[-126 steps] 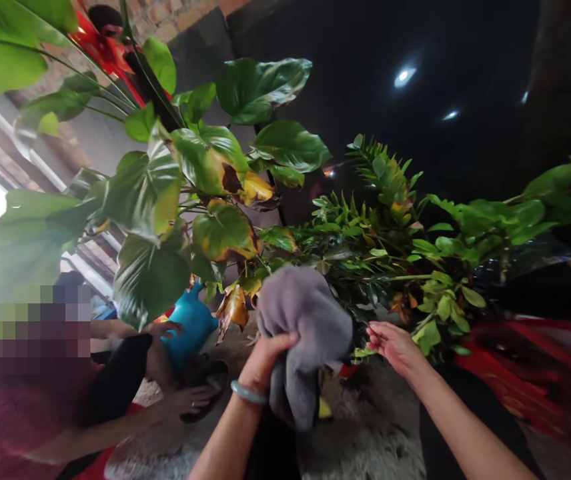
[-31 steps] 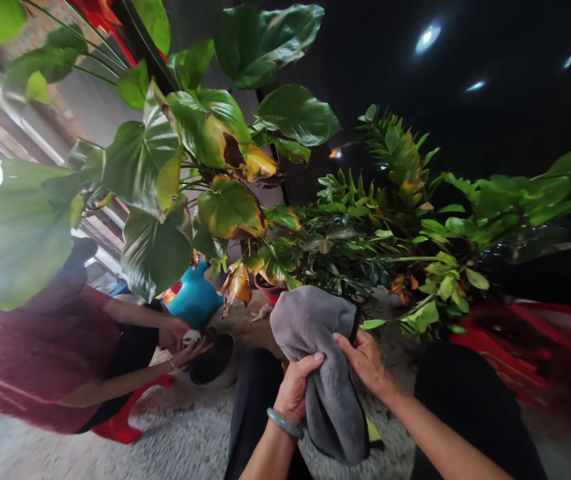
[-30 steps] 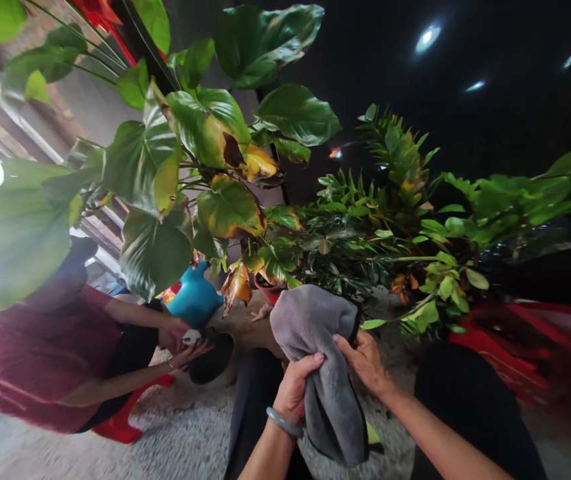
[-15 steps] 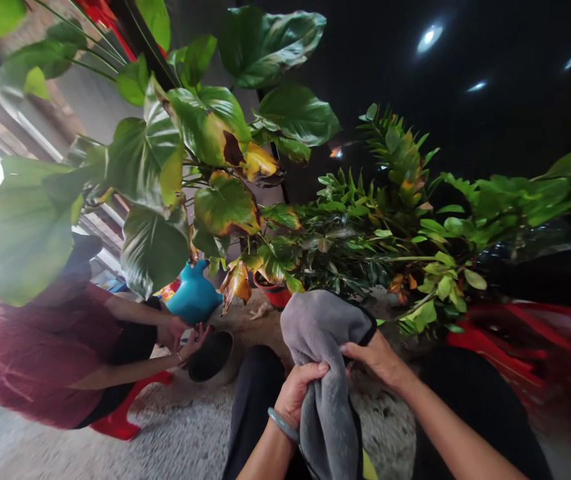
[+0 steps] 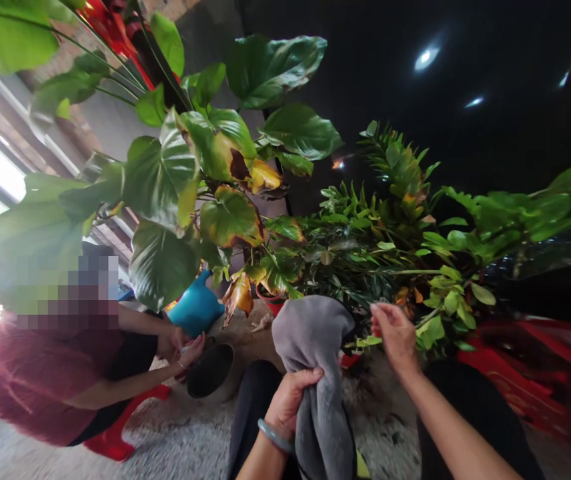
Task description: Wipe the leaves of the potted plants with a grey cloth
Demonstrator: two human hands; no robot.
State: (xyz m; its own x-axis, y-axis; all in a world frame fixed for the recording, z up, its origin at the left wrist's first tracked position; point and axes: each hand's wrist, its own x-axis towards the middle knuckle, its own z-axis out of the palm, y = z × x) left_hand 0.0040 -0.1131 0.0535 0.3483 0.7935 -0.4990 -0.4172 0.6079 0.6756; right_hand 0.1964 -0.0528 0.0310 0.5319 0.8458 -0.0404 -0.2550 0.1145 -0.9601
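Observation:
A grey plush cloth (image 5: pixel 313 333) with dark edging hangs in front of me, bunched at its middle. My left hand (image 5: pixel 290 400), a pale bangle at its wrist, is closed around the bunch with the thumb on top. The cloth's upper end flops over toward the potted plants. My right hand (image 5: pixel 398 337) is raised to the right of the cloth, apart from it, its fingers loosely bent with nothing visible in them. Nearest to it are the low green leaves (image 5: pixel 433 330) of a plant. Whatever lies under the cloth is hidden.
Large heart-shaped leaves (image 5: pixel 160 177), some browned, overhang the left. At left a person in a reddish shirt (image 5: pixel 40 373) sits on a red stool (image 5: pixel 110 443), hands by a dark pot (image 5: pixel 213 373). Behind stands a blue watering can (image 5: pixel 195 307). Red plastic (image 5: pixel 510 373) lies right.
My right hand has let go of the cloth's edge and moved up and right. My left hand keeps its grip on the cloth. The view has tilted slightly upward.

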